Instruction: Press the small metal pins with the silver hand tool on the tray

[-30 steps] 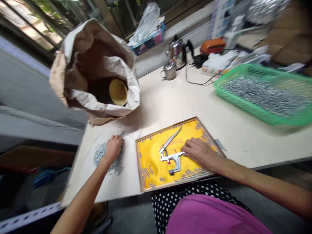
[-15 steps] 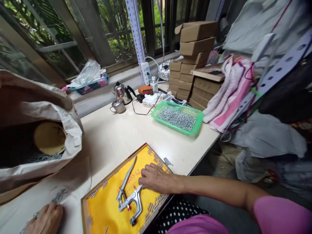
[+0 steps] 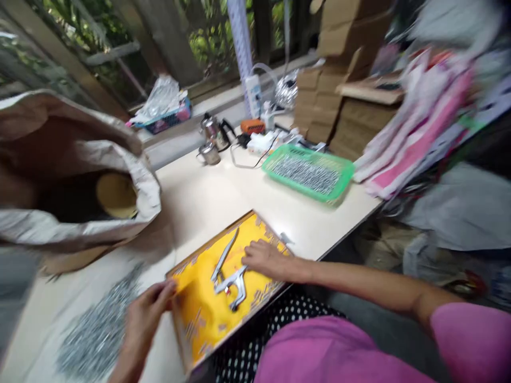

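Note:
My left hand [image 3: 148, 308] is at the left corner of a shallow yellow-bottomed tray [image 3: 223, 319], its thumb and fingers pinched together. Blur hides whatever may be between them. Over the right part of the tray lies my right hand [image 3: 265, 259], fingers curled and knuckles up; what they hold, if anything, is hidden. Locking pliers [image 3: 236, 282] rest on the yellow surface just left of my right fingers, handles spread. Small metal pins [image 3: 263, 292] are scattered along the tray's edges. Beside my left forearm, a loose heap of silvery metal pins [image 3: 98, 330] covers part of the table.
A big open paper sack [image 3: 147, 207] with a round yellowish object [image 3: 116, 195] inside stands at left. A green basket [image 3: 339, 186] full of metal pins sits at right. Behind are a metal cup [image 3: 209, 154], a kettle [image 3: 215, 133] and stacked cardboard boxes [image 3: 315, 101].
My left hand has left the heap of pins and moved right and up to the tray's left corner. My right hand stays on the tray. The view has shifted.

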Tool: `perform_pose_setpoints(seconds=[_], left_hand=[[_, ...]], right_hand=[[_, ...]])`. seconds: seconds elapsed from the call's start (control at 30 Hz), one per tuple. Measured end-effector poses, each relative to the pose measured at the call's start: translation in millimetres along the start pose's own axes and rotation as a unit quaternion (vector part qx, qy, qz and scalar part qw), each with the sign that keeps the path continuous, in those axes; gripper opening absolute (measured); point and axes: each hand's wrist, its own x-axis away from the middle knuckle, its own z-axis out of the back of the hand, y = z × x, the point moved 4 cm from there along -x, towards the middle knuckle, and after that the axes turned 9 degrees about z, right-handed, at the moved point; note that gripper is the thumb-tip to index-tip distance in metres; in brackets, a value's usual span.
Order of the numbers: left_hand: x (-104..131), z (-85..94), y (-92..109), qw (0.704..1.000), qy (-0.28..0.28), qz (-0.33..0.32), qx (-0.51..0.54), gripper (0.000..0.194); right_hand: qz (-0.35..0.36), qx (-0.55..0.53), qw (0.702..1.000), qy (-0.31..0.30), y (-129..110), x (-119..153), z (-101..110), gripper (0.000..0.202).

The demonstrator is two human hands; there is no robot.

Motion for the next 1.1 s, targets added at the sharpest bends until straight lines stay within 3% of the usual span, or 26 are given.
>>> perform_pose_setpoints(seconds=[0.13,0.27,0.43,0.67,1.1], left_hand=[[37.5,-68.2,6.8,0.973,-0.158,0.088,0.146,0.059],[53.3,-97.6,0.4,0.959,-0.191,0.11,0.181,0.057],[53.7,-105.8,-9.2,0.961,-0.185,0.13,0.16,0.057],[54.5,-109.4,-8.2,0.961,-0.183,0.158,0.136,0.055],[48.9,-115.0,-11.0,0.936,-0.267,0.177,0.146,0.056]], right_hand=[[0.016,-0.009,0.999,0.042,-0.1,3.4,-7.0,0.014],[0.048,0.008,0.997,0.064,-1.5,6.4,-9.9,0.015],[0.044,0.032,0.996,0.069,-4.1,6.3,-9.0,0.017],[0.042,0.016,0.996,0.076,-5.4,7.2,-5.5,0.021],[0.059,-0.005,0.995,0.085,-7.8,9.7,-6.8,0.023]])
